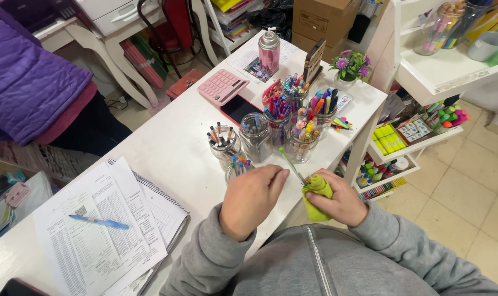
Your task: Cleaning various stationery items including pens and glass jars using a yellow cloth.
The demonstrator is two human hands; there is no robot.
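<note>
Right hand (337, 200) grasps yellow-green cloth (317, 194) around thin green pen (290, 163); left hand (252, 197) loosely curled, over white bench (167, 148), tiled floor (468, 192) right.

Brown cardboard box (323, 21) behind table; dark phone screen (239, 108) beside pink calculator (222, 86); possibly yellow packs (388, 138) on shelf.

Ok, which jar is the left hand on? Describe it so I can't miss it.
On the white table, find the cluster of clear glass pen jars. The small glass jar sits at its near edge, under the left hand. Unlike its neighbours, it is the lowest and closest to the person.
</note>
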